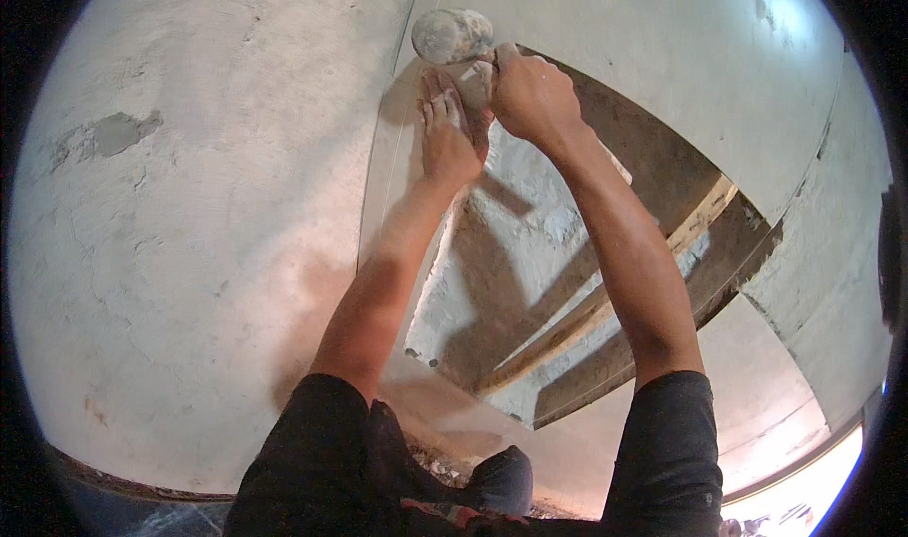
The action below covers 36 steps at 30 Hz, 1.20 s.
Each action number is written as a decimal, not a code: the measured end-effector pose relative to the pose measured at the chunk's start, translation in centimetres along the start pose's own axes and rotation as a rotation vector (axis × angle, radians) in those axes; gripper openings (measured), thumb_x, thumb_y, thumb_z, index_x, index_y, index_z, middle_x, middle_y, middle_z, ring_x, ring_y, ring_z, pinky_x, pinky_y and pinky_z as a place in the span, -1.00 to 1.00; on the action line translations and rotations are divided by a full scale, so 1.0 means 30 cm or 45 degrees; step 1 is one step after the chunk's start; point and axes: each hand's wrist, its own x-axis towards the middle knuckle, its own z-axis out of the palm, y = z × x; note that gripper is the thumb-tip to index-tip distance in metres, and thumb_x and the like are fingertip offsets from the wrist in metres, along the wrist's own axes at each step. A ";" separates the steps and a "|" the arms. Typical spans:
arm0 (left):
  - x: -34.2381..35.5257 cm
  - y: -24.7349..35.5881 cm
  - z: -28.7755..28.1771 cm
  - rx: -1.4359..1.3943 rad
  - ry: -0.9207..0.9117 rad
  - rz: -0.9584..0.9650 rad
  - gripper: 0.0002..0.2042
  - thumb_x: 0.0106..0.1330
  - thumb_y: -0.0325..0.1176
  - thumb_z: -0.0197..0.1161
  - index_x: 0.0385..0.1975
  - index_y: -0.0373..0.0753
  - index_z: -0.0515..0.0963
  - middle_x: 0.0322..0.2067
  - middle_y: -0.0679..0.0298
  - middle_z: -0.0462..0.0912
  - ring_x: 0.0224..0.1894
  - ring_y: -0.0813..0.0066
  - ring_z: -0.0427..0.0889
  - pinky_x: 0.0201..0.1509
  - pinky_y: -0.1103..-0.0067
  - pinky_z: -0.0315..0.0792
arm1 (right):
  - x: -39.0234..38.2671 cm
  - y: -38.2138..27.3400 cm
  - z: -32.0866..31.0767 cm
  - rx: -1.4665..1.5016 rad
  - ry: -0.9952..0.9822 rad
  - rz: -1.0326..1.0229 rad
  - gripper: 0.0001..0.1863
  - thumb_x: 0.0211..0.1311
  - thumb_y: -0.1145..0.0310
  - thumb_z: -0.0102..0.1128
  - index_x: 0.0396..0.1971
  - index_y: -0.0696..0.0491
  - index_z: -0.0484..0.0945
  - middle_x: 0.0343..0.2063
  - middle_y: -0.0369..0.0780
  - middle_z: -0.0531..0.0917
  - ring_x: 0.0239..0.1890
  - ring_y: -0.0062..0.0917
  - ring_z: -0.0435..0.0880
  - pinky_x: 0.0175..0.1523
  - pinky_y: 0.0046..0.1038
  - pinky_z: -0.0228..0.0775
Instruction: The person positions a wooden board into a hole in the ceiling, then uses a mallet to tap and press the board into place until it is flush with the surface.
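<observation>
My right hand (534, 97) is closed round the handle of a dusty round-headed mallet (452, 36), whose head is at the top middle. My left hand (445, 135) is just below the head, fingers stretched upward along the edge of a pale panel (409, 130), beside a rectangular opening. A small grey piece (476, 85) sits between my hands; I cannot tell whether either hand holds it. Inside the opening (515, 178) are rough grey plaster and shadows. A pale strip (619, 168) shows behind my right forearm.
A plastered surface (170, 253) with a rough patch fills the left. A wooden batten (705, 206) runs diagonally across the opening. Smooth panels (794, 310) with seams surround it on the right. A bright opening (804, 499) shows at the lower right, a dark surface (142, 513) at the lower left.
</observation>
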 end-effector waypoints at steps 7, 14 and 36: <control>0.017 0.017 0.020 0.211 0.096 0.094 -0.17 0.50 0.01 0.00 0.41 -0.66 -0.09 0.41 -0.53 -0.10 0.47 -0.54 -0.13 0.53 -0.07 -0.18 | 0.125 -0.019 0.000 -0.072 -0.026 -0.105 -0.63 0.47 0.05 -0.04 -0.15 0.09 0.51 -0.32 0.04 0.71 -0.19 0.05 0.69 -0.12 0.03 0.51; 0.011 0.020 -0.012 -0.026 0.178 0.016 -0.13 0.51 0.09 -0.04 0.41 -0.67 -0.09 0.42 -0.52 -0.12 0.49 -0.48 -0.13 0.55 -0.02 -0.18 | 0.195 -0.067 -0.049 -0.058 0.106 -0.153 -0.60 0.48 0.04 -0.06 -0.07 0.09 0.55 -0.29 0.04 0.72 -0.16 0.04 0.70 -0.07 0.02 0.52; 0.356 0.556 -0.005 -0.444 0.236 -0.753 -0.02 0.36 -0.15 0.30 0.46 -0.57 -0.27 0.50 -0.32 -0.39 0.55 -0.29 -0.26 0.57 0.04 -0.24 | 0.383 0.151 -0.457 -0.028 -0.387 -0.128 -0.58 0.41 0.02 0.07 -0.25 0.13 0.60 -0.43 0.05 0.71 -0.33 0.00 0.73 -0.24 0.00 0.55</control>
